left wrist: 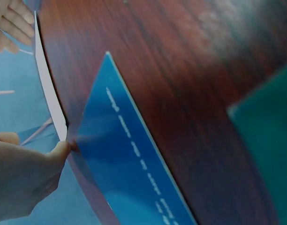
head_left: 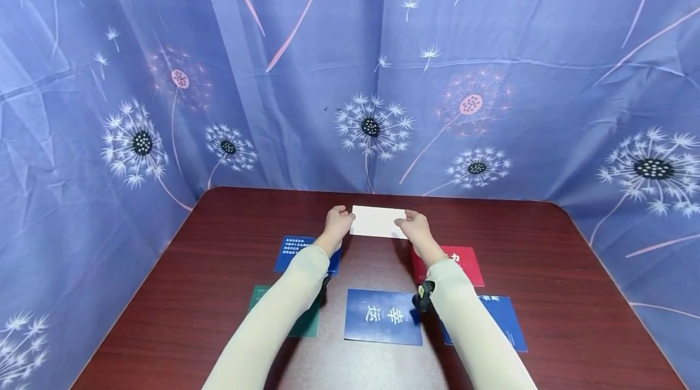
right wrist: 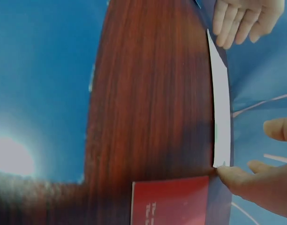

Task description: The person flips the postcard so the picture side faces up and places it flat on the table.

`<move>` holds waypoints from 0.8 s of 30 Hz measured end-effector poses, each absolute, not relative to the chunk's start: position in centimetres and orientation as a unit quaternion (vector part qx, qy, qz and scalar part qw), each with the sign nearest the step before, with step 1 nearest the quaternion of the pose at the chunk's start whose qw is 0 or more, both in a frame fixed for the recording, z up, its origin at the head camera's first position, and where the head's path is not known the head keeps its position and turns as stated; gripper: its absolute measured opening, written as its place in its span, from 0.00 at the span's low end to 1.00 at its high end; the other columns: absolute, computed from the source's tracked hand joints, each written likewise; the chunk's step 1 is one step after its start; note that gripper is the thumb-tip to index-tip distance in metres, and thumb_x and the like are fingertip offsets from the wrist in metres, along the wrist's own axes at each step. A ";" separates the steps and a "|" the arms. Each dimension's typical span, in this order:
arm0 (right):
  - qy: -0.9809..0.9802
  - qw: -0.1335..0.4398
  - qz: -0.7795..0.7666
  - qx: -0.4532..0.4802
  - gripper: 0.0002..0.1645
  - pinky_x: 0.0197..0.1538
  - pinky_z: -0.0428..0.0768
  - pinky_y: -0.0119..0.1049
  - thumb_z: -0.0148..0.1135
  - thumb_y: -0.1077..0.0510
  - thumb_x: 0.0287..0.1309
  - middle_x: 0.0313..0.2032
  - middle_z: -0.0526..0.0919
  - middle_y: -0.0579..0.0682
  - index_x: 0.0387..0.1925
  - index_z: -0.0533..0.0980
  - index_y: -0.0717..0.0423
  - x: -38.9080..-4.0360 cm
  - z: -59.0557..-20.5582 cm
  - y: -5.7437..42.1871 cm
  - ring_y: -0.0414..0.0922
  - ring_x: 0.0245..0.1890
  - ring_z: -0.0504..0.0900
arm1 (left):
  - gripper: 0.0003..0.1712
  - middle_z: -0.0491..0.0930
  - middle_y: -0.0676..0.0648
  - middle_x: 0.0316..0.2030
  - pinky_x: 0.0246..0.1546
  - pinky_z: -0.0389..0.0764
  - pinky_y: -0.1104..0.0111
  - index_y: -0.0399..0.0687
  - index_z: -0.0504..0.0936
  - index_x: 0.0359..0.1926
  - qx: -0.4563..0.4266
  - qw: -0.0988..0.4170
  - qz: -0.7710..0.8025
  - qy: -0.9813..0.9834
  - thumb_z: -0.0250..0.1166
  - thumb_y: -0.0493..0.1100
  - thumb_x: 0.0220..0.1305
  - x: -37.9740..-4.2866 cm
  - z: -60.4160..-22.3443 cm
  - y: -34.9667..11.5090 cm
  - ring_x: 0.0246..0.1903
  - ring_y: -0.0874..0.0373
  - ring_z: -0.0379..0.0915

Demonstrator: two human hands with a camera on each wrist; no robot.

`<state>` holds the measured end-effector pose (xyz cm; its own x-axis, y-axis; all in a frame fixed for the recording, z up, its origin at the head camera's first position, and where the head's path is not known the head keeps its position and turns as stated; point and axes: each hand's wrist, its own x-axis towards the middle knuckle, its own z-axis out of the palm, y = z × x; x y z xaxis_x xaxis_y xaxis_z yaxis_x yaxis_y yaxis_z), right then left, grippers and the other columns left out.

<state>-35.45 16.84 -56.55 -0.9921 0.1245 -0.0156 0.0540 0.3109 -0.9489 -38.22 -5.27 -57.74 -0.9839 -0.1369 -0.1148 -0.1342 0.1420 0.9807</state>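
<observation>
A blank white card (head_left: 378, 222) is held up near the table's far side, one short end in each hand. My left hand (head_left: 336, 223) pinches its left end, the thumb at the edge in the left wrist view. My right hand (head_left: 415, 228) grips the right end, with the thumb on the near face. Seen nearly edge-on, the white card (right wrist: 221, 112) is slightly bent in the right wrist view. Under the left forearm lies a blue card with white writing (head_left: 295, 250); a red card (head_left: 465, 263) is beside the right wrist.
A blue card with large white characters (head_left: 383, 317) lies at the near middle of the dark wooden table (head_left: 547, 256). The arms partly cover a green card (head_left: 308, 320) on the left and another blue card (head_left: 503, 320) on the right. A blue dandelion-print curtain (head_left: 306, 135) hangs behind.
</observation>
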 end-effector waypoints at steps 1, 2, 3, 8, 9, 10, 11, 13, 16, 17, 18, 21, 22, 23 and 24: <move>-0.806 0.022 0.590 -0.053 0.38 0.52 0.76 0.35 0.65 0.56 0.51 0.56 0.74 0.68 0.60 0.68 0.73 -35.3 -56.3 16.8 0.52 0.54 0.76 | 0.28 0.75 0.32 0.52 0.54 0.76 0.60 0.30 0.67 0.61 0.093 -0.007 -0.651 -0.754 0.61 0.35 0.60 -36.9 -55.8 -5.0 0.54 0.45 0.73; -0.803 0.015 0.593 -0.051 0.37 0.54 0.76 0.37 0.64 0.57 0.52 0.57 0.73 0.69 0.61 0.67 0.73 -35.3 -56.2 16.7 0.54 0.56 0.75 | 0.28 0.74 0.31 0.54 0.56 0.75 0.58 0.29 0.66 0.62 0.095 -0.017 -0.654 -0.750 0.60 0.34 0.61 -35.5 -53.8 -4.8 0.55 0.43 0.72; -0.802 0.004 0.595 -0.056 0.37 0.58 0.74 0.41 0.63 0.58 0.53 0.58 0.72 0.69 0.62 0.66 0.73 -35.3 -56.1 16.6 0.55 0.58 0.73 | 0.28 0.74 0.31 0.53 0.56 0.75 0.59 0.29 0.66 0.61 0.097 -0.016 -0.654 -0.750 0.60 0.34 0.60 -34.0 -51.9 -4.6 0.55 0.43 0.72; -0.806 0.022 0.588 -0.068 0.37 0.53 0.77 0.42 0.65 0.56 0.50 0.53 0.75 0.68 0.59 0.69 0.73 -38.4 -60.1 17.4 0.55 0.54 0.75 | 0.27 0.72 0.29 0.56 0.58 0.73 0.55 0.28 0.65 0.62 0.118 -0.030 -0.641 -0.758 0.57 0.33 0.63 -30.9 -47.6 -4.1 0.57 0.39 0.69; -0.806 0.030 0.587 -0.069 0.38 0.49 0.78 0.40 0.68 0.55 0.48 0.51 0.77 0.67 0.58 0.70 0.72 -39.2 -61.4 17.8 0.53 0.51 0.77 | 0.27 0.72 0.30 0.55 0.58 0.73 0.55 0.28 0.65 0.62 0.122 -0.029 -0.637 -0.760 0.57 0.33 0.63 -31.1 -47.7 -4.1 0.57 0.40 0.70; -0.803 0.037 0.591 -0.068 0.38 0.47 0.78 0.38 0.69 0.54 0.46 0.49 0.78 0.65 0.57 0.71 0.71 -39.9 -62.4 18.2 0.51 0.49 0.78 | 0.27 0.73 0.31 0.55 0.57 0.73 0.56 0.28 0.66 0.62 0.121 -0.022 -0.633 -0.764 0.57 0.33 0.63 -31.2 -47.9 -4.2 0.56 0.41 0.70; -0.800 0.040 0.595 -0.068 0.38 0.47 0.78 0.38 0.69 0.53 0.45 0.49 0.79 0.64 0.56 0.71 0.71 -40.2 -62.9 18.4 0.50 0.48 0.78 | 0.26 0.75 0.32 0.52 0.54 0.76 0.59 0.29 0.68 0.60 0.113 -0.008 -0.636 -0.763 0.58 0.34 0.61 -32.2 -49.3 -4.4 0.53 0.44 0.73; -0.793 0.041 0.604 -0.070 0.36 0.46 0.79 0.37 0.68 0.56 0.47 0.48 0.79 0.64 0.57 0.71 0.71 -39.2 -61.6 18.2 0.49 0.47 0.79 | 0.26 0.77 0.33 0.50 0.50 0.78 0.60 0.30 0.69 0.59 0.107 0.000 -0.638 -0.763 0.60 0.36 0.60 -34.6 -52.2 -4.8 0.50 0.46 0.75; -0.777 0.043 0.624 -0.073 0.32 0.43 0.79 0.37 0.63 0.61 0.48 0.45 0.79 0.64 0.56 0.71 0.72 -37.1 -59.0 17.5 0.49 0.43 0.79 | 0.26 0.77 0.35 0.49 0.47 0.79 0.61 0.32 0.71 0.58 0.101 0.005 -0.636 -0.765 0.62 0.40 0.60 -39.4 -58.5 -5.4 0.48 0.48 0.77; -0.777 0.039 0.623 -0.081 0.31 0.44 0.79 0.38 0.61 0.63 0.49 0.46 0.78 0.66 0.56 0.71 0.73 -35.8 -57.1 16.9 0.50 0.43 0.78 | 0.26 0.76 0.35 0.49 0.46 0.79 0.60 0.33 0.71 0.58 0.105 0.004 -0.637 -0.763 0.62 0.41 0.60 -41.5 -61.1 -5.5 0.47 0.47 0.77; -0.775 0.032 0.624 -0.090 0.30 0.45 0.79 0.38 0.59 0.65 0.50 0.46 0.78 0.66 0.57 0.70 0.73 -34.4 -55.1 16.3 0.50 0.43 0.78 | 0.27 0.76 0.36 0.51 0.48 0.78 0.58 0.35 0.72 0.58 0.114 -0.003 -0.637 -0.763 0.64 0.41 0.60 -42.6 -62.4 -5.7 0.49 0.46 0.76; -0.781 0.031 0.613 -0.115 0.29 0.41 0.77 0.37 0.55 0.68 0.49 0.46 0.77 0.67 0.56 0.70 0.74 -31.7 -51.1 15.0 0.51 0.40 0.76 | 0.25 0.75 0.38 0.52 0.47 0.79 0.58 0.38 0.75 0.54 0.126 0.012 -0.636 -0.761 0.67 0.42 0.56 -44.6 -65.1 -5.9 0.50 0.47 0.75; -0.785 0.022 0.605 -0.127 0.30 0.42 0.76 0.38 0.54 0.69 0.50 0.48 0.76 0.68 0.58 0.70 0.74 -30.5 -49.4 14.5 0.52 0.42 0.75 | 0.24 0.75 0.39 0.52 0.48 0.78 0.59 0.39 0.76 0.54 0.130 0.012 -0.635 -0.761 0.67 0.42 0.56 -44.8 -65.4 -6.0 0.50 0.48 0.74; -0.791 0.011 0.596 -0.139 0.31 0.43 0.75 0.39 0.53 0.69 0.51 0.51 0.75 0.69 0.59 0.68 0.74 -29.8 -48.2 14.2 0.54 0.44 0.74 | 0.24 0.75 0.39 0.52 0.48 0.78 0.59 0.39 0.76 0.54 0.130 0.014 -0.637 -0.760 0.67 0.42 0.56 -44.8 -65.3 -6.0 0.50 0.47 0.74; -0.793 0.012 0.594 -0.139 0.31 0.41 0.75 0.37 0.52 0.70 0.51 0.51 0.75 0.70 0.59 0.68 0.75 -29.3 -47.6 14.1 0.53 0.43 0.73 | 0.23 0.75 0.39 0.53 0.50 0.77 0.59 0.38 0.76 0.53 0.131 0.013 -0.636 -0.760 0.66 0.41 0.56 -43.0 -63.4 -6.0 0.51 0.47 0.74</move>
